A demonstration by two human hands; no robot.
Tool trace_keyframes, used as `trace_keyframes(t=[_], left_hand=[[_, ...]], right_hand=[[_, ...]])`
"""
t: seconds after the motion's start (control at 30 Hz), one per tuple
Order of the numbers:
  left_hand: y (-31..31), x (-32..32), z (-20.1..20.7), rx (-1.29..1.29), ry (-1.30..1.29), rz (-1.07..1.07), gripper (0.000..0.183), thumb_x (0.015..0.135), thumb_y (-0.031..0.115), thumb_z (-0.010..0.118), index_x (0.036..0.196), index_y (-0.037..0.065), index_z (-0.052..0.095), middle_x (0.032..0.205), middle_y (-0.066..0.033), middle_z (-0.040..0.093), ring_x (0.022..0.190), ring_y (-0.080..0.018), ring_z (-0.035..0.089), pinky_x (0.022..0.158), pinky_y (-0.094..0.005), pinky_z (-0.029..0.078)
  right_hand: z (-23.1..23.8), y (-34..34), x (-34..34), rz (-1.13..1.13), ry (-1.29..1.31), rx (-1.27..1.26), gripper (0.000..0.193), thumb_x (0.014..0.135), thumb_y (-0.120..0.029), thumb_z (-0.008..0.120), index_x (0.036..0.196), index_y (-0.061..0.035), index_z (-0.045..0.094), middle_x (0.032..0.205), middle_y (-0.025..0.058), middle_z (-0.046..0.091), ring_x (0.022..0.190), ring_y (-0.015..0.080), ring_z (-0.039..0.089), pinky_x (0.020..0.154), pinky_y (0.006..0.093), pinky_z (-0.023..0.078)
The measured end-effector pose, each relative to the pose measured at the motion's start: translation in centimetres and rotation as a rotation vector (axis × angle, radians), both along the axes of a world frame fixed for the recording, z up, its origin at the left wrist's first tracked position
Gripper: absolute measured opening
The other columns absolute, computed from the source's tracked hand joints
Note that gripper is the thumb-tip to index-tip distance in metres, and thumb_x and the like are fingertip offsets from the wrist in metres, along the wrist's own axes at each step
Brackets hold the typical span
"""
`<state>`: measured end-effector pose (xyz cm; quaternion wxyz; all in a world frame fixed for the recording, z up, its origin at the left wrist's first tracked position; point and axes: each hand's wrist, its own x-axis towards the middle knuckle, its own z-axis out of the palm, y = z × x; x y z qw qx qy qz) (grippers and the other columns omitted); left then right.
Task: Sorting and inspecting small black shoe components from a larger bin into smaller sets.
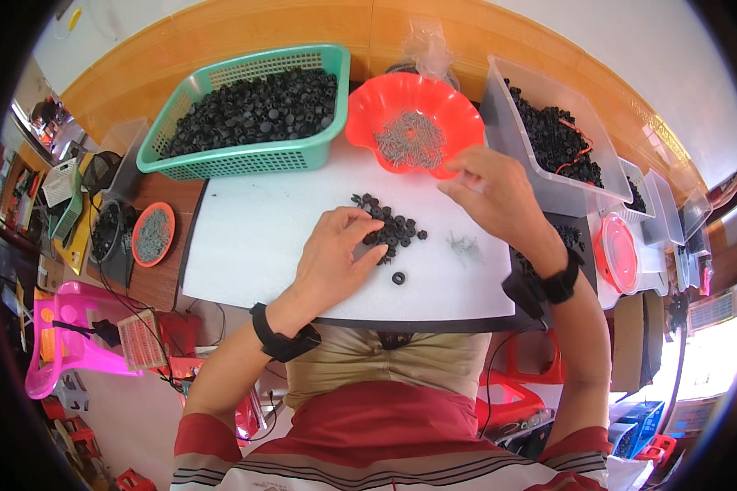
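Observation:
My left hand (329,255) rests at the left side of a small heap of black round plastic parts (400,229) on the white sheet. Its thumb and forefinger are apart, with parts of the heap showing between them. One black ring (399,278) lies alone just below the heap. At the near right rim of the red scalloped bowl (360,123), my right hand (497,195) has its fingers bent into a pinch; what they hold, if anything, cannot be made out. Grey screws (411,139) fill the bowl's bottom. A few thin screws (465,248) lie on the sheet below my right hand.
A green basket (246,159) of black parts stands at the back left, and a clear bin (540,180) of black parts at the right. A small orange dish (154,235) of grey pieces sits far left. A red-lidded tub (620,254) stands at the right edge.

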<state>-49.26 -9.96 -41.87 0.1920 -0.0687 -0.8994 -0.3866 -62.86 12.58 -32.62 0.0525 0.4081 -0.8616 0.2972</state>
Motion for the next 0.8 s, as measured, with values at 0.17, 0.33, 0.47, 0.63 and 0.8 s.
trace_keyframes(t=[0.17,0.33,0.47,0.63,0.8], left_hand=[[0.0,0.1,-0.1,-0.007,0.029,0.01,0.034,0.082,0.015,0.079,0.114,0.006,0.072,0.118,-0.0124,0.064,0.108,-0.0314,0.06,0.084,-0.0385,0.052],[-0.1,-0.2,-0.4,-0.041,0.029,0.002,0.033,0.085,0.018,0.078,0.115,0.006,0.072,0.12,-0.0116,0.063,0.108,-0.0306,0.059,0.084,-0.0384,0.053],[-0.1,0.0,-0.3,-0.063,0.026,-0.001,0.033,0.085,0.02,0.078,0.115,0.007,0.072,0.121,-0.0109,0.062,0.107,-0.0306,0.059,0.085,-0.0395,0.053],[-0.3,0.0,-0.6,-0.07,0.043,0.001,0.032,0.085,0.019,0.078,0.114,0.007,0.072,0.12,-0.0105,0.062,0.106,-0.0306,0.059,0.086,-0.0401,0.052],[-0.1,-0.2,-0.4,-0.075,0.049,-0.01,0.032,0.085,0.018,0.077,0.114,0.006,0.072,0.119,-0.0106,0.062,0.106,-0.0305,0.06,0.087,-0.0401,0.052]], right_hand=[[-2.4,-5.4,-5.8,0.054,0.178,0.077,0.039,0.082,-0.028,0.078,0.111,-0.0028,0.072,0.106,0.0177,0.07,0.102,0.0346,0.067,0.09,0.0439,0.052],[-3.0,-8.1,-10.2,0.147,-0.113,0.264,0.06,0.074,-0.025,0.082,0.128,-0.0056,0.067,0.118,0.018,0.07,0.112,0.0342,0.065,0.097,0.0407,0.051],[-4.9,-8.7,-12.1,0.14,-0.086,0.361,0.058,0.071,-0.022,0.081,0.126,-0.0071,0.068,0.121,0.0177,0.069,0.113,0.034,0.065,0.097,0.0409,0.051],[-3.8,-9.9,-11.6,0.069,-0.13,0.421,0.045,0.067,-0.012,0.078,0.112,-0.0066,0.075,0.108,0.0176,0.073,0.102,0.035,0.069,0.089,0.0438,0.054],[-5.0,-8.6,-12.6,0.072,0.019,0.289,0.031,0.072,-0.007,0.076,0.103,-0.0031,0.076,0.099,0.0187,0.073,0.096,0.0363,0.07,0.085,0.0434,0.055]])
